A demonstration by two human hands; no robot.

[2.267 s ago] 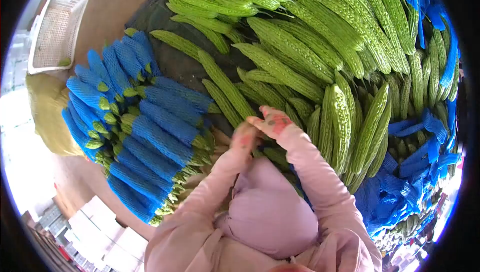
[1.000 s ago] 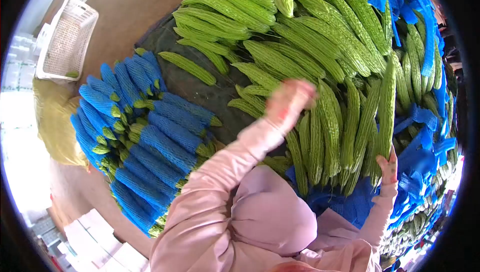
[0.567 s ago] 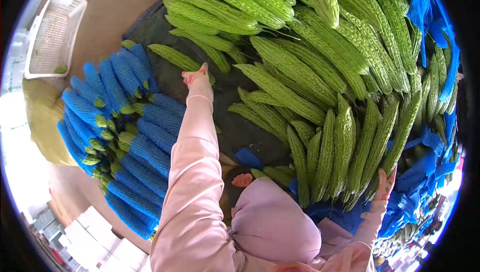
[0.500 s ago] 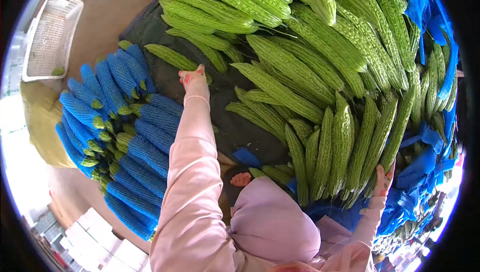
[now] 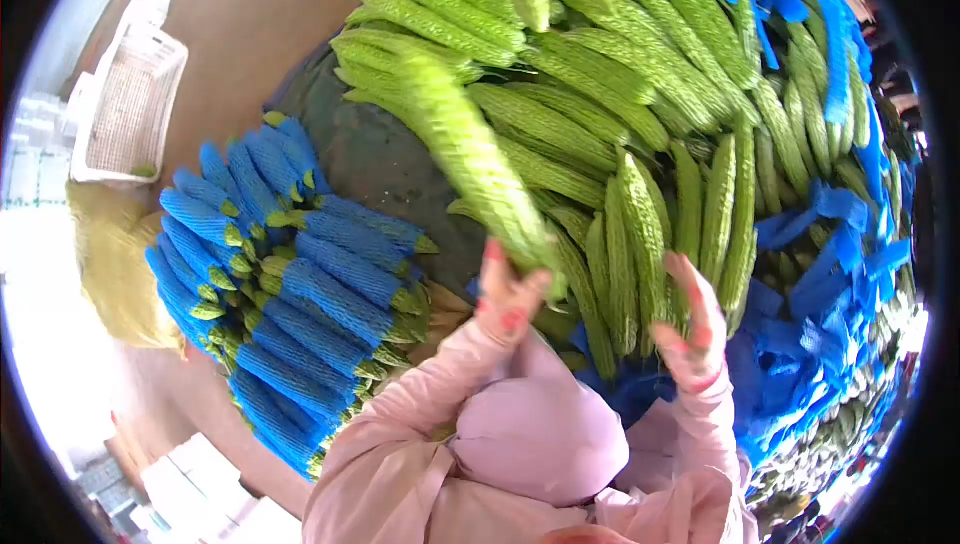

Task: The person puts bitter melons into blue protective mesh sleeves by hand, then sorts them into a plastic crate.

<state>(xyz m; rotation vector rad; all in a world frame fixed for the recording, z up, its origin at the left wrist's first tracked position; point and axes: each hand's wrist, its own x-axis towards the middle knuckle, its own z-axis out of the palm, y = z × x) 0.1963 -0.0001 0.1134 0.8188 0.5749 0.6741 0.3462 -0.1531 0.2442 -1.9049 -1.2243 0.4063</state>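
Observation:
My left hand (image 5: 512,299) is closed around the lower end of a long bitter melon (image 5: 465,149), which is tilted up and away and blurred by motion. Nothing is in my right hand (image 5: 697,329); its fingers are apart, just in front of the near row of bitter melons (image 5: 640,234). More light green, bumpy bitter melons (image 5: 600,64) lie heaped beyond both hands. Left of my left arm, bitter melons in blue mesh sleeves (image 5: 345,289) are stacked with their green tips showing.
A dark cloth (image 5: 385,159) lies between the sleeved stack and the heap. Loose blue netting (image 5: 800,374) is bunched at the right. A white plastic crate (image 5: 130,109) stands at the far left, with a yellowish sack (image 5: 120,269) near it.
My left hand has drawn back toward my body and now holds up a bitter melon. My right hand has moved left, off the right-hand bitter melon, with fingers spread. The view has shifted.

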